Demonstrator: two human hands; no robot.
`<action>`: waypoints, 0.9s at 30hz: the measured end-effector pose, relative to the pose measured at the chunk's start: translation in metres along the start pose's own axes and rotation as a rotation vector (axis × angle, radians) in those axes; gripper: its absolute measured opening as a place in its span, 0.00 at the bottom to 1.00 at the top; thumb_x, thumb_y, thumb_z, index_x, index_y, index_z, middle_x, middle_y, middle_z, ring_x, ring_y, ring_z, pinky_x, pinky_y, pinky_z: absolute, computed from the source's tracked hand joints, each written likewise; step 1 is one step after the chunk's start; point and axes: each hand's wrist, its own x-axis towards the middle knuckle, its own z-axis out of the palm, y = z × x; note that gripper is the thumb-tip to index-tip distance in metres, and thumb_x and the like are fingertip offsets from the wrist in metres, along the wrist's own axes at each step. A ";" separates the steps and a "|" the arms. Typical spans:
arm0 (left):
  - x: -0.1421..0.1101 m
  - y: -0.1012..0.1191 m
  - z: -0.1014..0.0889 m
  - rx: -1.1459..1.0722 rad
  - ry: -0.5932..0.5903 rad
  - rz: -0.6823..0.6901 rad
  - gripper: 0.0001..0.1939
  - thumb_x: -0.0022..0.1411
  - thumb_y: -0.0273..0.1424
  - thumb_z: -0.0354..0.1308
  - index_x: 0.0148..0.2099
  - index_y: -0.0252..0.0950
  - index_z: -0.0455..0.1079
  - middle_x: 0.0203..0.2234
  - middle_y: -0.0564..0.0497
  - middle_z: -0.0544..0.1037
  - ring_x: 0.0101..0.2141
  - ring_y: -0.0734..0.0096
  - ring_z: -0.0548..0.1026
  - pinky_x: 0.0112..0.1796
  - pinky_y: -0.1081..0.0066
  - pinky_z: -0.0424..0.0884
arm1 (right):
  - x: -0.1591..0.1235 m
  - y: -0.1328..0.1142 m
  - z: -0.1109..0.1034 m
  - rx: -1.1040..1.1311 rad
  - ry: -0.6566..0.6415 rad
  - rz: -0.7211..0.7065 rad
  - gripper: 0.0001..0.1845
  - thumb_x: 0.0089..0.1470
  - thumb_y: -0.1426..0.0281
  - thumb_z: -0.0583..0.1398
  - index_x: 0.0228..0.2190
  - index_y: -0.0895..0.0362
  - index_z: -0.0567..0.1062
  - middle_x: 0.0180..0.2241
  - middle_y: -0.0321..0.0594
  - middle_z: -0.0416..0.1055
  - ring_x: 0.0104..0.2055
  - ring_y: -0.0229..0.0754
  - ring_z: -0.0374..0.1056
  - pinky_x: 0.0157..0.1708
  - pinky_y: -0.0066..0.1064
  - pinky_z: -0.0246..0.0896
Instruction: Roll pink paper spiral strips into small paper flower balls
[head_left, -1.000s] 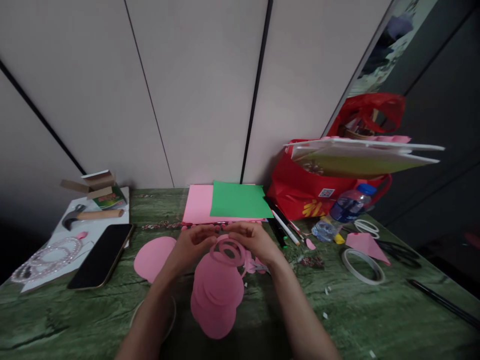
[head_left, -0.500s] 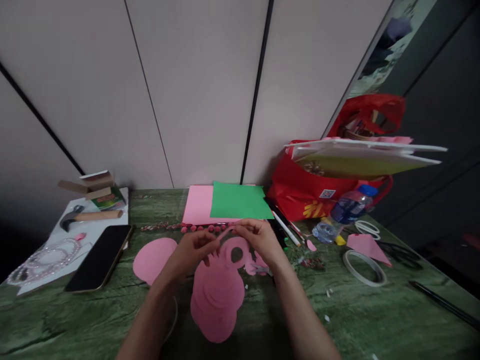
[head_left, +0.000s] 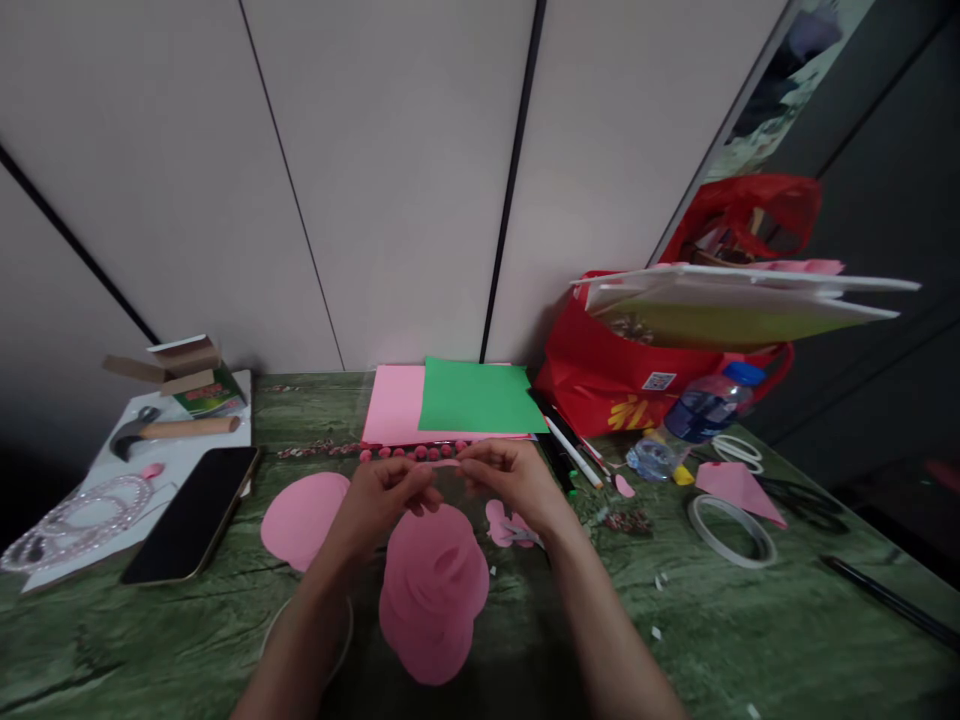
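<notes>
Between the fingertips of my two hands stretches a thin strip of pink paper (head_left: 438, 464), seen almost edge-on. My left hand (head_left: 384, 497) pinches its left end, while my right hand (head_left: 511, 476) grips the right end between thumb and fingers. Below them on the table lies a pile of overlapping pink paper rounds (head_left: 435, 595), with a curled piece on top. More pink paper rounds (head_left: 304, 515) rest beside my left wrist. Small pink paper scraps (head_left: 504, 522) lie under my right hand, with part of a metal tool among them.
Green paper (head_left: 480, 395) and a row of pink balls (head_left: 427, 453) lie behind my hands. To the right are a red bag (head_left: 592, 370), a water bottle (head_left: 697, 415) and a tape roll (head_left: 696, 520). Leftward lie a phone (head_left: 193, 515), a hammer (head_left: 187, 428) and bead strings (head_left: 90, 520).
A pink paper ring hung below my right hand earlier; it no longer shows there. My hands have levelled the strip, and the left hand is slightly lower. The view has shifted a little.
</notes>
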 end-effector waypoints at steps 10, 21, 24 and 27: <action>-0.002 0.004 0.011 0.105 0.106 -0.069 0.08 0.49 0.34 0.58 0.26 0.33 0.72 0.18 0.52 0.74 0.18 0.74 0.68 0.14 0.79 0.62 | -0.001 0.000 0.010 -0.202 -0.108 -0.052 0.06 0.44 0.69 0.61 0.26 0.59 0.75 0.22 0.35 0.71 0.23 0.34 0.64 0.24 0.27 0.58; -0.002 -0.001 0.015 -0.055 0.085 -0.037 0.09 0.51 0.35 0.57 0.26 0.33 0.69 0.17 0.53 0.74 0.17 0.77 0.67 0.14 0.80 0.60 | 0.001 0.001 -0.001 -0.190 -0.056 -0.007 0.10 0.42 0.65 0.62 0.25 0.59 0.72 0.19 0.32 0.66 0.19 0.32 0.59 0.21 0.25 0.55; -0.001 -0.002 0.014 -0.058 0.039 -0.036 0.08 0.51 0.34 0.58 0.31 0.33 0.70 0.19 0.52 0.75 0.21 0.75 0.71 0.16 0.81 0.61 | 0.001 0.002 0.002 -0.176 -0.088 0.002 0.11 0.42 0.63 0.62 0.23 0.59 0.71 0.17 0.32 0.66 0.19 0.32 0.59 0.20 0.25 0.55; -0.001 -0.002 0.015 -0.036 0.028 -0.043 0.08 0.48 0.33 0.59 0.28 0.32 0.71 0.18 0.52 0.74 0.20 0.73 0.70 0.14 0.80 0.59 | 0.000 0.002 0.006 -0.154 -0.112 0.015 0.12 0.42 0.62 0.63 0.24 0.59 0.71 0.18 0.32 0.67 0.20 0.33 0.62 0.21 0.25 0.58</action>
